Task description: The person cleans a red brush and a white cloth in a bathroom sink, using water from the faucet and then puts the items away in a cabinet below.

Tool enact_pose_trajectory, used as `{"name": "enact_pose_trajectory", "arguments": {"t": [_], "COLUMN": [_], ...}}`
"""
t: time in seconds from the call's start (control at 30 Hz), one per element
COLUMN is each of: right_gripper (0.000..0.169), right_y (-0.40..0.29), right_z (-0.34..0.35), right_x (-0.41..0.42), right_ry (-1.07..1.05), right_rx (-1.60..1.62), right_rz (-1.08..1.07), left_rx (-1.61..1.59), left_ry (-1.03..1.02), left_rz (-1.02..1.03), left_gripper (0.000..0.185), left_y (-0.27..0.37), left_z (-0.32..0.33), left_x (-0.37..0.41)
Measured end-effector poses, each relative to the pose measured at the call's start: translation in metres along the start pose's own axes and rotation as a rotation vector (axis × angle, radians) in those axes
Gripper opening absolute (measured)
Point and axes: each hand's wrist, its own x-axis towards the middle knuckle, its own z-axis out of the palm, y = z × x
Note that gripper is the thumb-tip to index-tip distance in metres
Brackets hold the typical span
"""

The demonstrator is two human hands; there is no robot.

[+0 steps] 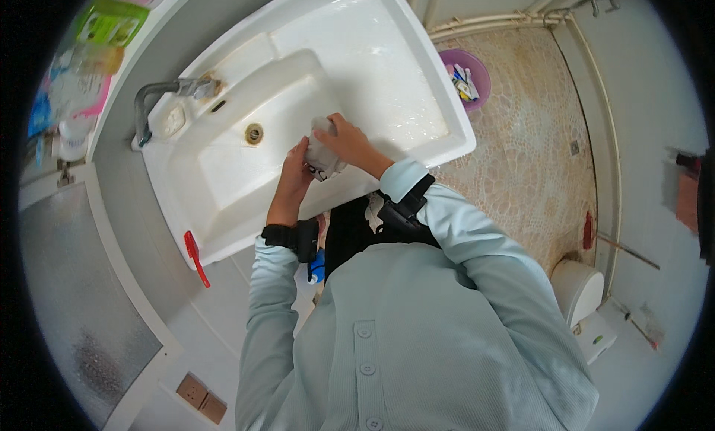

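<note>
A balled, light grey cloth [324,150] with a dark marking at its lower end is held between both hands above the near edge of the white ceramic sink [391,90]. My left hand [295,171] grips the cloth from its left side. From the right, my right hand [353,142] presses its fingers onto the top of it. The round drain [253,134] lies in the basin to the left of the hands. A chrome faucet [167,89] stands at the sink's far left corner. Parts of the cloth are hidden by the fingers.
A red brush [196,258] lies across the sink's lower left corner. Bottles and packets, one a green package [113,22], fill a shelf at the upper left. A purple basin [481,80] with tubes in it stands on the floor right of the sink. A white bin [578,291] stands lower right.
</note>
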Motion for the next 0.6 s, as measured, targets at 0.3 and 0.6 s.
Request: {"name": "enact_pose_trajectory", "arguments": {"t": [0.3,0.6], "right_gripper": [0.045,0.044], "right_y": [-0.038,-0.090], "right_z": [0.128,0.174], "right_x": [0.009,0.049], "right_ry": [0.022,-0.220], "right_rx": [0.058,0.706], "right_rz": [-0.136,0.250], "left_rx": [-0.380,-0.167], "left_ry": [0.189,0.187], "left_rz": [0.048,0.248], "left_gripper": [0.048,0.045], "left_y": [0.013,0.085], "left_z": [-0.094,-0.161], "left_x": [-0.053,-0.057]}}
